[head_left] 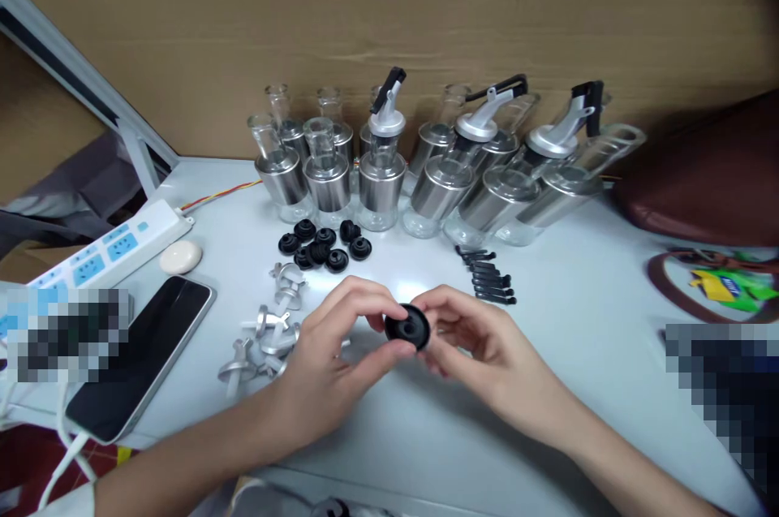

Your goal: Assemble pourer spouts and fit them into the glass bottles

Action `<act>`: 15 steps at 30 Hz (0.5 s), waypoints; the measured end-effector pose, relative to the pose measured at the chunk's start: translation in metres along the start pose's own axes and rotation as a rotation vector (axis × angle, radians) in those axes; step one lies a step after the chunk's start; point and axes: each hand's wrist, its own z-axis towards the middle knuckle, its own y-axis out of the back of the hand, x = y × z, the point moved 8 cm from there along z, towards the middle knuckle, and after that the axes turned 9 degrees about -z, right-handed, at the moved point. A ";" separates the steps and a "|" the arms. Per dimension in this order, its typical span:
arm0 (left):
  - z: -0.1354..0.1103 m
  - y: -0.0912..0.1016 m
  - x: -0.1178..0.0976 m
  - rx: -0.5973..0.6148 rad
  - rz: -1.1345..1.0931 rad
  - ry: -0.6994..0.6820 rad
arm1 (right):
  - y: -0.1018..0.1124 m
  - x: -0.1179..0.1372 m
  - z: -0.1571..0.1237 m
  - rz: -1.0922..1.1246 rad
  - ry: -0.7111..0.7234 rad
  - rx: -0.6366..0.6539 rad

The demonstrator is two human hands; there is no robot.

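Over the front middle of the table, a round black rubber stopper (407,329) is gripped between both hands, its hollow face turned toward me. My left hand (341,351) pinches its left rim with thumb and fingers. On the other side my right hand (480,338) closes on the right rim; a small shiny bit shows by its fingers, too hidden to name. Behind the hands lies a heap of similar black stoppers (337,260). Silver pourer spouts (268,322) are scattered left of my left hand. Small black levers (494,282) lie in a row beyond my right hand.
Glass bottles with steel sleeves (380,184) stand in rows along the cardboard wall; three carry pourer tops (388,123). At left are a power strip (115,245), a white oval case (181,257) and a phone (143,359). A dark red bag (706,168) sits at right.
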 end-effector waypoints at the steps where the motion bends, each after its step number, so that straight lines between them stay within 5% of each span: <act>1: 0.000 -0.001 0.001 0.014 0.011 0.006 | -0.003 -0.002 0.000 0.112 -0.015 0.044; 5: -0.001 -0.007 0.004 0.081 0.056 0.049 | -0.011 -0.012 -0.003 0.395 -0.066 0.122; 15: 0.001 -0.017 0.001 0.217 0.105 0.036 | -0.012 -0.027 -0.011 0.499 -0.149 0.124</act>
